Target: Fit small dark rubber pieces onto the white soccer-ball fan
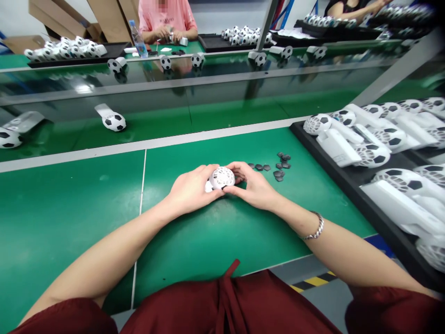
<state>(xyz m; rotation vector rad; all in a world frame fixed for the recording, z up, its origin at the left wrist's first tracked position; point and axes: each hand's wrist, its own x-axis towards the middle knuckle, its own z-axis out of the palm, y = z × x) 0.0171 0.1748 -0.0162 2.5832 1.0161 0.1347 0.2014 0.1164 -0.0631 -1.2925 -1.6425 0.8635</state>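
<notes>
Both hands meet low over the green tabletop point(215, 232), just in front of the person, around a small white ball-shaped fan head point(222, 177) with a perforated shell. The left hand point(191, 190) is closed around its left side and underside, while the right hand point(252, 185) curls its fingers over the right side, thumb pressed near the lower edge; so the piece is gripped between the two, touching or just above the surface. Just beyond the right hand lies a loose scatter of small dark pentagon pieces point(278, 167), flat on the tabletop. To the right, a black tray point(333, 162) carries many white handheld fans with football-patterned heads, lying on their sides. A conveyor belt point(156, 125) runs across behind, with another finished fan point(111, 118) on it, and a person in a pink shirt point(167, 18) sits at the far side. The risks look modest: the round shell could slip from the grip and roll toward the belt, since its surface is smooth and curved, and a sweep of the right wrist could knock the dark pieces apart or off the edge, because they lie unsecured and close by.
</notes>
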